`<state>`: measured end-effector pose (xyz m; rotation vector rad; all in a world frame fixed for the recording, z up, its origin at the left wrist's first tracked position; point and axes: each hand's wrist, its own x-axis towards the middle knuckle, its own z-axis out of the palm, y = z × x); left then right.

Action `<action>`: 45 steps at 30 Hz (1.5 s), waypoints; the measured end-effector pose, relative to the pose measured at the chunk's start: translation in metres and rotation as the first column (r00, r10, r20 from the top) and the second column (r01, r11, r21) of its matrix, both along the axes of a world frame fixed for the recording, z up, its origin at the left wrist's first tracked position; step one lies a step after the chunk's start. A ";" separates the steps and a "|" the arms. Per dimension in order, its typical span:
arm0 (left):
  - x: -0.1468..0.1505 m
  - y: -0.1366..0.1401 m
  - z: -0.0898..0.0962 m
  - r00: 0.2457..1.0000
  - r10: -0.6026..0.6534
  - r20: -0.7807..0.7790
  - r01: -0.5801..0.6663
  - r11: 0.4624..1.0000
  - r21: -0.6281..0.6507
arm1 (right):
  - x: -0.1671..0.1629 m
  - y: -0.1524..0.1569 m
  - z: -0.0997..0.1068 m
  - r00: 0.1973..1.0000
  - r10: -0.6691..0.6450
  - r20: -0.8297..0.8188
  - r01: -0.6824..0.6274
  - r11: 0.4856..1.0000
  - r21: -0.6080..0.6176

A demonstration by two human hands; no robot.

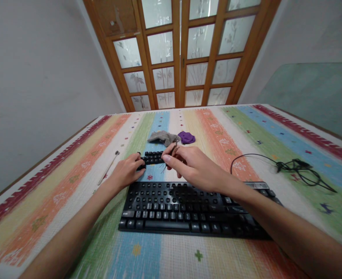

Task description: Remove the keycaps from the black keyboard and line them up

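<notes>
A black keyboard point(171, 225) lies before me; its upper left rows show bare key sockets, while caps sit on the lower rows. Behind it, loose black keycaps point(153, 158) stand in rows on the cloth. My left hand point(127, 168) is closed around the left end of these rows, its fingers bent against the keycaps. Above their right end, my right hand point(192, 162) pinches a thin dark tool with fine wire ends point(164, 167), possibly a wire keycap puller. My fingers cover most of it. My right forearm hides part of the keyboard's right side.
A grey cloth point(162, 137) and a purple cloth point(186, 137) lie beyond my hands. To the left rests a slim brush point(108, 168) with a dark head. A black cable point(297, 166) is bundled at right. The striped tablecloth point(182, 255) covers the table, with wooden glazed doors point(180, 58) behind.
</notes>
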<state>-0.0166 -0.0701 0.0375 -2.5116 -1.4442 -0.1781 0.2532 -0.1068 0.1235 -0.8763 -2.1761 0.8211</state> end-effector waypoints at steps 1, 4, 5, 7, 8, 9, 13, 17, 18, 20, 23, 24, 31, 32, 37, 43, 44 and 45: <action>-0.001 0.000 0.000 1.000 0.002 0.006 -0.002 1.000 0.005 | 0.000 0.000 0.000 1.000 0.001 0.006 -0.001 1.000 0.004; -0.005 -0.003 0.001 0.999 0.019 0.043 -0.020 0.999 0.031 | 0.000 0.000 0.000 0.999 0.001 0.040 -0.002 1.000 0.016; -0.006 -0.006 0.002 0.998 0.024 0.061 -0.027 0.999 0.040 | 0.000 -0.001 0.001 0.998 0.002 0.055 -0.003 1.000 0.016; -0.009 -0.012 0.006 0.994 0.033 0.104 -0.038 0.998 0.045 | 0.000 -0.002 0.002 0.997 0.008 0.080 -0.009 1.000 0.009; -0.010 -0.017 0.008 0.991 0.033 0.132 -0.039 0.998 0.040 | 0.000 -0.003 0.003 0.996 0.016 0.087 -0.016 1.000 0.001; -0.010 -0.022 0.010 0.986 0.029 0.166 -0.035 0.999 0.030 | -0.001 -0.004 0.003 0.995 0.028 0.092 -0.027 1.000 -0.013; -0.009 -0.043 0.016 0.939 -0.015 0.344 0.040 0.997 -0.065 | -0.004 -0.008 -0.002 0.985 0.136 0.103 -0.125 0.986 -0.113; -0.002 -0.062 0.013 0.862 -0.014 0.507 0.140 0.967 -0.211 | -0.013 -0.011 -0.015 0.958 0.251 0.140 -0.222 0.956 -0.194; 0.000 -0.065 0.012 0.848 -0.004 0.530 0.159 0.956 -0.246 | -0.015 -0.012 -0.018 0.951 0.268 0.157 -0.234 0.950 -0.207; 0.003 -0.070 0.010 0.829 0.013 0.559 0.198 0.928 -0.315 | -0.019 -0.013 -0.023 0.938 0.292 0.186 -0.247 0.941 -0.229; 0.005 -0.076 0.011 0.813 0.013 0.582 0.264 0.883 -0.388 | -0.021 -0.015 -0.027 0.932 0.304 0.199 -0.248 0.932 -0.265; 0.005 -0.078 0.012 0.810 0.001 0.587 0.288 0.871 -0.398 | -0.021 -0.015 -0.027 0.933 0.302 0.194 -0.243 0.929 -0.278; 0.009 -0.084 0.017 0.827 -0.117 0.550 0.395 0.817 -0.420 | -0.019 -0.020 -0.037 0.967 0.235 0.103 -0.165 0.876 -0.453; 0.010 -0.085 0.016 0.831 -0.119 0.543 0.394 0.815 -0.425 | -0.020 -0.020 -0.041 0.976 0.204 0.076 -0.143 0.865 -0.481; 0.010 -0.084 0.013 0.839 -0.070 0.540 0.368 0.803 -0.468 | -0.027 -0.028 -0.057 0.994 0.099 -0.038 -0.105 0.850 -0.516; 0.011 -0.085 0.012 0.822 -0.054 0.567 0.379 0.795 -0.474 | -0.038 -0.049 -0.048 0.988 0.102 0.115 -0.071 0.966 -0.247; 0.012 -0.085 0.012 0.819 -0.059 0.570 0.384 0.795 -0.470 | -0.040 -0.052 -0.046 0.983 0.113 0.142 -0.085 0.978 -0.191; 0.012 -0.085 0.012 0.816 -0.068 0.574 0.393 0.793 -0.465 | -0.042 -0.055 -0.046 0.979 0.126 0.163 -0.104 0.985 -0.138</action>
